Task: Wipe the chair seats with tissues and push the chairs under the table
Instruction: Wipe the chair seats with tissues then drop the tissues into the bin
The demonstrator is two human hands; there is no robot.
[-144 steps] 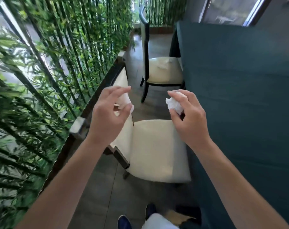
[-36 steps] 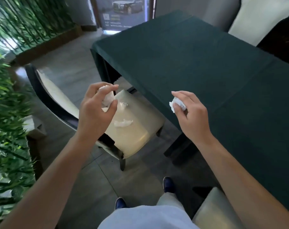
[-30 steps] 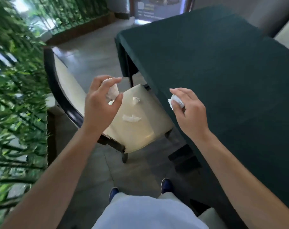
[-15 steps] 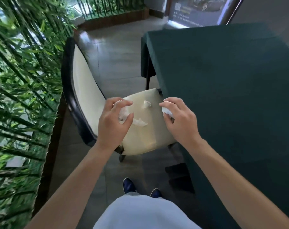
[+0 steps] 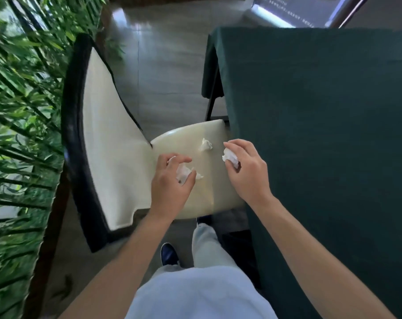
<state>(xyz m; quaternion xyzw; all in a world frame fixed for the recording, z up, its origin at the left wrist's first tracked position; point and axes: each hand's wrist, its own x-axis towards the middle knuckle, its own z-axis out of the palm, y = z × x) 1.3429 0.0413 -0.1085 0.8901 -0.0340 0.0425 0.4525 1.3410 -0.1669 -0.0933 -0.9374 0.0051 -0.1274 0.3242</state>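
Chair seat (image 5: pixel 218 192): we see smooth, glossy cream upholstery, rounded at its corners, its right edge just beside the table (image 5: pixel 322 134).
Backrest (image 5: pixel 108 146): cream panel in a curved black frame.
Table: draped in matte dark green cloth.
Left hand (image 5: pixel 170 187): our fingers curl loosely around a crumpled white tissue (image 5: pixel 182 173) above the seat.
Right hand (image 5: pixel 246 171): pinches a second wad (image 5: pixel 230 157).
Loose tissue (image 5: pixel 205 145): crumpled, lying near the seat's far edge.

The glass panel (image 5: pixel 303 10) bears small print, too blurred to read.
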